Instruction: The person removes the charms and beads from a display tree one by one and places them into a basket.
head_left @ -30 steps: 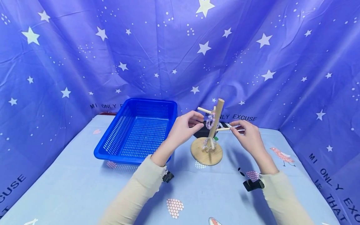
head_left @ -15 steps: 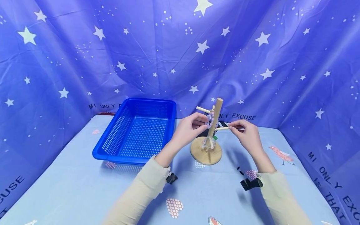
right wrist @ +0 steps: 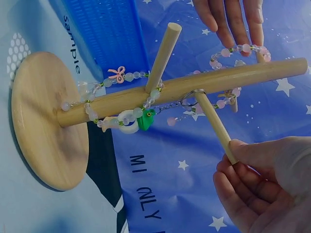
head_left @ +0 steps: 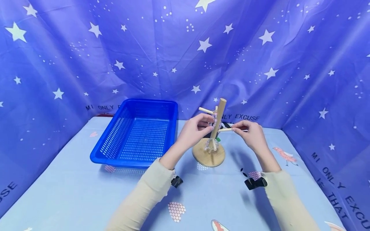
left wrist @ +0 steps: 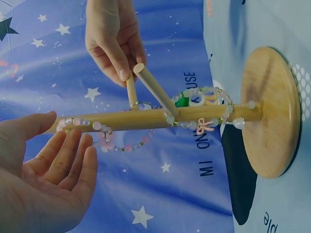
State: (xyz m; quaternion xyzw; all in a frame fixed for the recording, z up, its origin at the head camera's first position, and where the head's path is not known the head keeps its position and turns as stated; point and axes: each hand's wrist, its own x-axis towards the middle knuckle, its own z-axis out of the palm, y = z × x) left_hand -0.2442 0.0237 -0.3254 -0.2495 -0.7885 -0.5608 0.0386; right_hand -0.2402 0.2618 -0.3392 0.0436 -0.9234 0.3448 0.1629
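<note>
A wooden peg stand point(head_left: 218, 115) rises from a round base, with beaded bracelets hung on its pegs. My left hand point(head_left: 191, 131) is at the upper part, its fingertips right at a pink bead bracelet point(right wrist: 246, 48), with thumb and fingers apart. My right hand point(head_left: 251, 134) pinches the tip of the right-hand peg point(right wrist: 217, 124) between thumb and fingers. On that peg, close to the post, sits a metal ring point(right wrist: 193, 97) with a short chain and a green charm point(right wrist: 146, 119). Lower down hangs a pale bead bracelet point(left wrist: 227, 104) with a pink bow.
A blue plastic basket point(head_left: 121, 163) stands left of the stand, on a light blue cloth point(head_left: 72, 195) printed with hearts and birds. A purple star-patterned curtain point(head_left: 144, 48) rises behind the table. A dark printed item lies behind the stand.
My left hand has moved right, its fingers coming up to the pink bead bracelet. My right hand keeps its pinch at the peg's tip. The head view has shifted slightly.
</note>
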